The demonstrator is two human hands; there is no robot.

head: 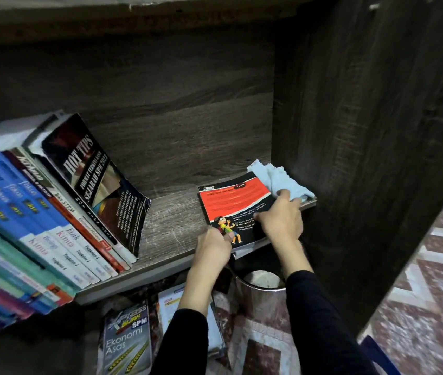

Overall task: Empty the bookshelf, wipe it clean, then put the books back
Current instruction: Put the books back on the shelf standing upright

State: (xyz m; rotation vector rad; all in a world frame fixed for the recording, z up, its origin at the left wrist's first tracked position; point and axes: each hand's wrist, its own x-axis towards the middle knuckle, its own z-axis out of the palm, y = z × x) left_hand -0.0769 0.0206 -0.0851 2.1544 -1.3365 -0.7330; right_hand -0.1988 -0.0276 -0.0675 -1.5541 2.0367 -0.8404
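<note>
One "HOT TIPS" book

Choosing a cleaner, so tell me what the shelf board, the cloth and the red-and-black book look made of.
The shelf board looks like laminate over pressed board, matte: printed grey-brown grain, pale edge strip. The cloth is soft pale-blue fabric, in limp crumpled folds. The book is paper, its colour-printed cover probably coated.

- Shelf: dark wood-grain board, matt, finely scratched.
- Cloth: pale blue soft fabric, crumpled.
- Red-and-black book: glossy paper cover, smooth.
- Hot Tips book: glossy cover, creased and worn at the edges.
- Metal bin: shiny, reflective wall.
</note>
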